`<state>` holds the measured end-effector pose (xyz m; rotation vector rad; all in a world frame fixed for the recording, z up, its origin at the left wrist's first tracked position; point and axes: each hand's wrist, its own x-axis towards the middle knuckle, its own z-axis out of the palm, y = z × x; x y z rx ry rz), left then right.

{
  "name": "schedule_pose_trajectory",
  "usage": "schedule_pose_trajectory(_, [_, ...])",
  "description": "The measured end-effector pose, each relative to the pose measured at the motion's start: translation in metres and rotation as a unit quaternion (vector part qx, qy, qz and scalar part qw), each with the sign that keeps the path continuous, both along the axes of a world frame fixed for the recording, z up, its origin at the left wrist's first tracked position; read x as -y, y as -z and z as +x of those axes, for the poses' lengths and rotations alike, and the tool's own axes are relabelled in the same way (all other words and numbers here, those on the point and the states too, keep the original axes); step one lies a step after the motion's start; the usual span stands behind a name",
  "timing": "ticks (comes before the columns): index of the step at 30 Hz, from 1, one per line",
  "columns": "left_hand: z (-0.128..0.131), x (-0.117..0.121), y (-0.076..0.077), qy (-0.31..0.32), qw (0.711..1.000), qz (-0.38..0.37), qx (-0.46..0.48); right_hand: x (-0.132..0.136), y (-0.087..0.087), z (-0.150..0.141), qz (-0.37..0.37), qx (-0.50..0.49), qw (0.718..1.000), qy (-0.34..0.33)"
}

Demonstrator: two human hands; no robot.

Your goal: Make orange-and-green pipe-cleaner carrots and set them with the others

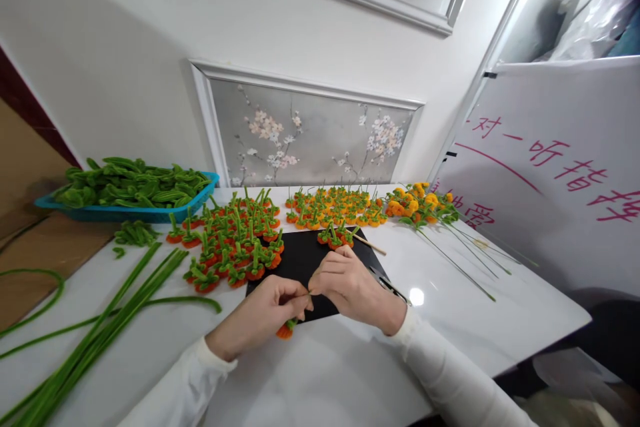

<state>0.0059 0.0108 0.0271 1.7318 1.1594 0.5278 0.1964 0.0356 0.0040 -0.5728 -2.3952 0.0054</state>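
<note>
Over the front edge of the black mat (297, 257), my left hand (265, 310) is closed on a small orange pipe-cleaner flower (285, 331), whose head hangs below the fingers with a bit of green. My right hand (350, 287) meets it from the right, thumb and fingers pinched at the tip of a thin green piece between the hands. The fingers hide most of that piece. Just beyond my right hand, several orange flowers with green stems (336, 235) stand on the mat. A thin wooden stick (370, 243) and scissors (393, 287) lie beside it.
Many orange flowers (235, 243) stand left of the mat, yellow-orange ones (337, 203) behind. A blue tray (125, 213) holds green leaves. Green pipe cleaners (107, 330) lie at left; long-stemmed yellow flowers (420, 203) at right. A wall with a framed panel (320, 90) borders the white table (480, 320).
</note>
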Motion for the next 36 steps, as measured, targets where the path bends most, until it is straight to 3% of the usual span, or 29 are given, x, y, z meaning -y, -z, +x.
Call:
schedule_pose_trajectory(4, [-0.0006, 0.0002, -0.0013, 0.033, 0.999, 0.014, -0.003, -0.0002, 0.002, -0.001, 0.006, 0.004, 1.0, 0.009])
schedule_pose_trajectory(9, [0.0019, -0.0004, 0.0003, -0.032, 0.993, 0.111, -0.02, -0.0015, 0.0026, -0.0012, 0.022, 0.014, 0.999, 0.04])
schedule_pose_trajectory(12, [0.0014, -0.0017, 0.001, -0.019, 0.989, 0.138, -0.038, -0.0014, 0.0003, -0.0015, 0.028, 0.019, 0.999, 0.042])
schedule_pose_trajectory(22, [-0.0008, -0.006, -0.0034, 0.059, 0.994, 0.092, -0.031, -0.0012, -0.0039, 0.0002, 0.025, -0.022, 0.999, 0.031])
schedule_pose_trajectory(28, [0.0014, -0.0071, -0.0006, 0.003, 0.994, 0.111, -0.022, -0.0015, -0.0033, 0.0005, 0.042, -0.008, 0.998, 0.055])
schedule_pose_trajectory(36, [-0.0028, -0.0079, 0.0027, 0.033, 0.993, 0.116, -0.018, 0.0013, -0.0039, -0.0029, 0.028, -0.023, 0.999, 0.039])
